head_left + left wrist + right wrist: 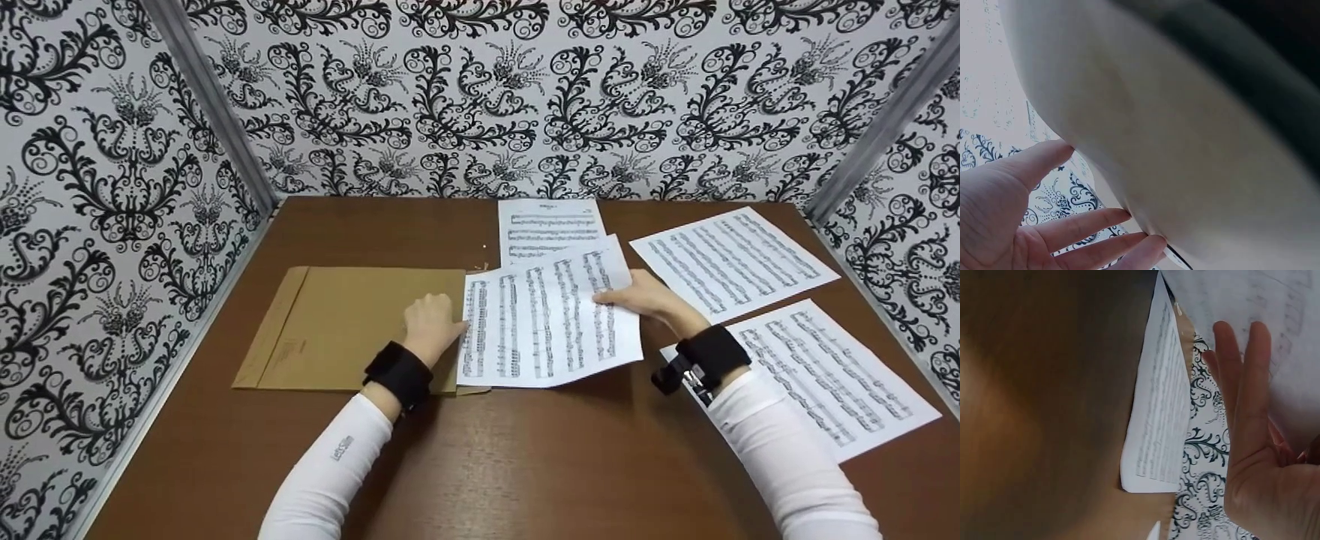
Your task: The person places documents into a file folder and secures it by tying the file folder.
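Observation:
A sheet of printed music (547, 319) lies partly lifted over the right end of a brown envelope (352, 326) on the brown table (525, 450). My left hand (433, 324) rests at the envelope's right edge beside the sheet's left edge. In the left wrist view its fingers (1084, 222) are straight and touch a pale blurred surface. My right hand (643, 298) holds the sheet's right edge with the thumb on top. Its straight fingers (1247, 382) lie under the sheet (1297, 354).
Three more music sheets lie on the table: one at the back (551, 223), one at the right (731, 259) and one at the near right (825, 375) under my right forearm. Patterned walls (112, 187) close in the left, back and right sides.

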`<move>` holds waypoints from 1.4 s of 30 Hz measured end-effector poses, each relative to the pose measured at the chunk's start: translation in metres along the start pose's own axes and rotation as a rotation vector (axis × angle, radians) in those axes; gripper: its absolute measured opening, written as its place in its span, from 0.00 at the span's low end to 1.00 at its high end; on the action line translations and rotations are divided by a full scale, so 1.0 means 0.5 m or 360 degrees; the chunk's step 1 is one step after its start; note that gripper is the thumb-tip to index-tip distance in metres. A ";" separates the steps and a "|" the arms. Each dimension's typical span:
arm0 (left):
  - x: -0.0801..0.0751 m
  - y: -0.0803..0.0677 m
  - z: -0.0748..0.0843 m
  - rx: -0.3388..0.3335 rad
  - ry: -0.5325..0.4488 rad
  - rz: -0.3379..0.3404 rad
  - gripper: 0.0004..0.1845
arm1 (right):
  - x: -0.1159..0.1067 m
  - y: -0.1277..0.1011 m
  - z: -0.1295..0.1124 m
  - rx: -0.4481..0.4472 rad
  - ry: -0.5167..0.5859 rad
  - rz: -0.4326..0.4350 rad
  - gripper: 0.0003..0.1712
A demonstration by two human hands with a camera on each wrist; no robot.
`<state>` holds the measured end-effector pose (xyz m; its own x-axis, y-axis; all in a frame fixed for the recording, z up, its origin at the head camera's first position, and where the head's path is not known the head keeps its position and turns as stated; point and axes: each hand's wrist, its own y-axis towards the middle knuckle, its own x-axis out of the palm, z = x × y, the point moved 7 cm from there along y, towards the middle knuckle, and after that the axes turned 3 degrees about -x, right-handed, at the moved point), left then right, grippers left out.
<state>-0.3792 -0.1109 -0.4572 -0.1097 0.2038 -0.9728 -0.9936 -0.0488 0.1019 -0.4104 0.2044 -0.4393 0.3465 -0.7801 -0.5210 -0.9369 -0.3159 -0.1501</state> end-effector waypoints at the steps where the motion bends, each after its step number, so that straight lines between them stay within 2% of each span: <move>1: -0.001 -0.001 0.001 0.0000 -0.0006 0.0005 0.23 | 0.000 0.001 0.006 0.0011 0.0014 0.0013 0.27; 5: -0.006 -0.006 0.010 0.0024 -0.0057 0.0044 0.21 | 0.001 0.005 0.027 0.0066 0.0039 0.0057 0.27; 9: -0.014 -0.011 0.023 0.0095 -0.0089 0.0155 0.21 | 0.006 0.005 0.033 0.0089 0.0026 0.0057 0.28; 16: -0.034 -0.020 0.042 0.0173 -0.0052 0.0359 0.05 | 0.015 0.005 0.024 0.0073 0.0073 0.0026 0.29; 26: -0.047 -0.027 0.042 0.0212 -0.0006 0.0490 0.13 | 0.031 0.011 0.022 0.0072 0.0098 -0.0008 0.29; 32: -0.049 -0.028 0.038 0.0215 -0.0041 0.0504 0.11 | 0.048 0.020 0.019 0.0068 0.0199 0.0001 0.29; 42: -0.050 -0.024 0.028 0.0174 -0.0158 0.0446 0.10 | 0.081 0.030 0.015 0.0041 0.0447 0.0020 0.28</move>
<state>-0.3648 -0.1019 -0.4312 -0.3766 0.2918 -0.8792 -0.9206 -0.0120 0.3904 -0.4107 0.1720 -0.4689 0.3311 -0.9040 -0.2704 -0.9408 -0.2943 -0.1681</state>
